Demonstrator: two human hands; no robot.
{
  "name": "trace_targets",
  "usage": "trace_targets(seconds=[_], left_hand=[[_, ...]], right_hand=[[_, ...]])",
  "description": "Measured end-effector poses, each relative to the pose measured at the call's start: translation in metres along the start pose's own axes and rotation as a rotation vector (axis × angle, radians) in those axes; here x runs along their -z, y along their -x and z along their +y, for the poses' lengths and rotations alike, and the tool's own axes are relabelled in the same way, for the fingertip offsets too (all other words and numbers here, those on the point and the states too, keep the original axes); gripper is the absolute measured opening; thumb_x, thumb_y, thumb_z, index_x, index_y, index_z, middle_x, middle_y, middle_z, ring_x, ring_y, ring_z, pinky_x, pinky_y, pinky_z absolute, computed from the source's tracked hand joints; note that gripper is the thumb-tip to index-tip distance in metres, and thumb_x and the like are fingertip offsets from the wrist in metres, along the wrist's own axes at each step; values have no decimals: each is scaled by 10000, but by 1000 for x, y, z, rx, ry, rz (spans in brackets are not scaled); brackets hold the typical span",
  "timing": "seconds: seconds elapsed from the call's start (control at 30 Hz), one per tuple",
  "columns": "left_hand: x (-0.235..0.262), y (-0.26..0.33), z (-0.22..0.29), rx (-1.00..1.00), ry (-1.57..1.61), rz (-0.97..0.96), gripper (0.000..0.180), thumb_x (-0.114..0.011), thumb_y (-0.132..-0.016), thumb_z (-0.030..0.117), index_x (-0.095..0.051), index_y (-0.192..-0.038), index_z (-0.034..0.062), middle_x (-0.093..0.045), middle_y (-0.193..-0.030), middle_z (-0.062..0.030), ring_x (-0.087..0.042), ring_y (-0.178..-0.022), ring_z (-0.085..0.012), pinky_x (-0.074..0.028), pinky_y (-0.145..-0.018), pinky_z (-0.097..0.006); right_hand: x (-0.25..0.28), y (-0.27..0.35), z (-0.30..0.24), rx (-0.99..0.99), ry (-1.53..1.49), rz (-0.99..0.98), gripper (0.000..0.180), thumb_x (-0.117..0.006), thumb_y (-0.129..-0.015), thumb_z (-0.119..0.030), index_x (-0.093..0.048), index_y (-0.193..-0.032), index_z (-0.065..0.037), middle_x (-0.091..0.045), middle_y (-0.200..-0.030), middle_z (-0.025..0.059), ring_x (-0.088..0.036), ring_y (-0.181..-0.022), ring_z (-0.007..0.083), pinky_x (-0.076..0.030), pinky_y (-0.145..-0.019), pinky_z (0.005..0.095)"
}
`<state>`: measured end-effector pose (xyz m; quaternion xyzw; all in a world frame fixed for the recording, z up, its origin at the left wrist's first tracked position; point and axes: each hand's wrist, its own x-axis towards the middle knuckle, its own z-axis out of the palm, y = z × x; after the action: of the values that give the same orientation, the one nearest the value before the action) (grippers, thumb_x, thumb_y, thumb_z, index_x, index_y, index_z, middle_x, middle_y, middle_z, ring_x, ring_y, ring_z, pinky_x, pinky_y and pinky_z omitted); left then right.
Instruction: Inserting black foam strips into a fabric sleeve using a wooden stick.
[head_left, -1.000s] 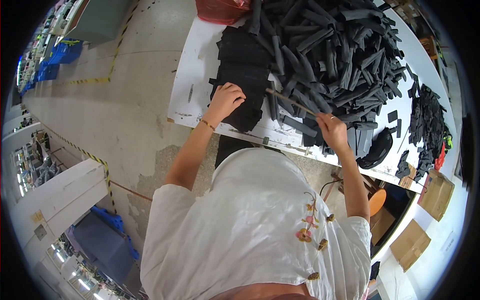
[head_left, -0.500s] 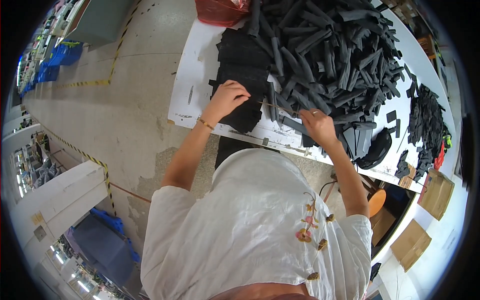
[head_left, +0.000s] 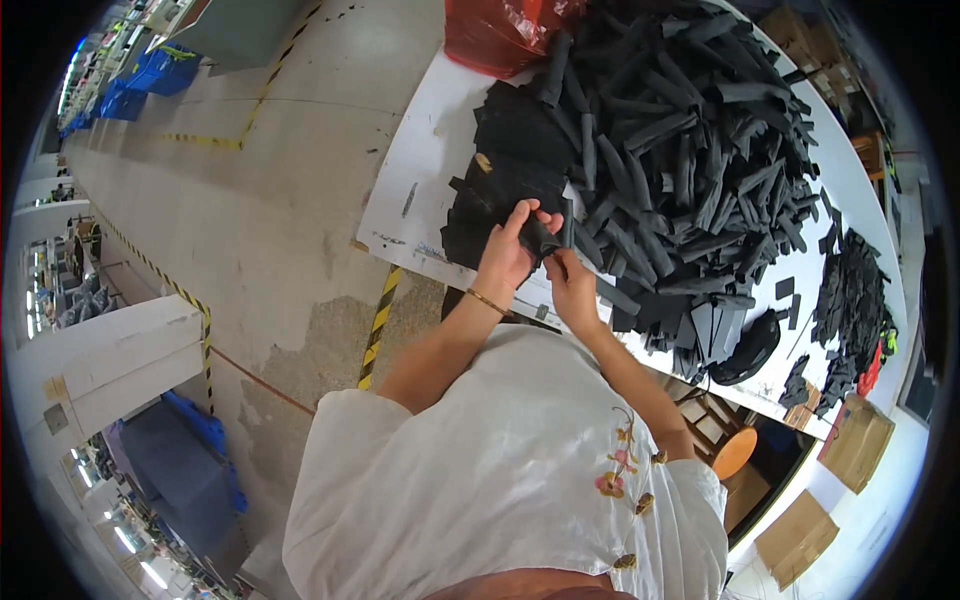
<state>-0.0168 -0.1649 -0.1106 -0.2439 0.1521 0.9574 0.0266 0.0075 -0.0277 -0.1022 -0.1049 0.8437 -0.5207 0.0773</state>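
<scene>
My left hand (head_left: pixel 508 255) is wrapped round a small roll of black fabric (head_left: pixel 539 236), thumb and fingertips showing at its upper end. Against the lower end of that roll, my right hand (head_left: pixel 573 290) pinches with its fingers. Whether a thin band or string lies between the right fingers is too small to tell. Both hands are over the near edge of the white table (head_left: pixel 410 215). Flat black fabric pieces (head_left: pixel 520 135) lie overlapping just beyond the left hand, and a small tan item (head_left: pixel 483 162) rests on them.
A large heap of black fabric rolls (head_left: pixel 680 150) covers the table's middle. A red plastic bag (head_left: pixel 500 40) stands at the far edge. Farther right are a black pouch (head_left: pixel 748 350) and a pile of black strips (head_left: pixel 850 290). An orange-topped stool (head_left: pixel 735 453) stands below the table edge.
My hands were apart with a thin strand stretched between them; they have come together at a black fabric roll. The tan item now shows on the flat pieces. The view has shifted left.
</scene>
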Motion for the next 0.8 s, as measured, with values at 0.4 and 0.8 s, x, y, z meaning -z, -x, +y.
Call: trace_targets(seconds=[0.4, 0.8], left_hand=[[-33, -17, 42, -260, -278, 138, 218, -680, -883, 244, -637, -917, 32, -525, -605, -9, -415, -438, -68, -314, -409, -228], [-41, -38, 20, -200, -40, 272, 172, -640, -908, 256, -595, -888, 92, -415, -544, 47, -327, -424, -51, -254, -399, -217]], right_hand=[[36, 51, -10, 26, 157, -95, 104, -566, -917, -72, -515, -873, 8, -557, -692, 278, -567, -652, 460, -428, -521, 462], [58, 24, -45, -135, -90, 118, 154, -688, -865, -111, -628, -957, -3, -537, -614, 9, -464, -546, 51, -384, -486, 234]])
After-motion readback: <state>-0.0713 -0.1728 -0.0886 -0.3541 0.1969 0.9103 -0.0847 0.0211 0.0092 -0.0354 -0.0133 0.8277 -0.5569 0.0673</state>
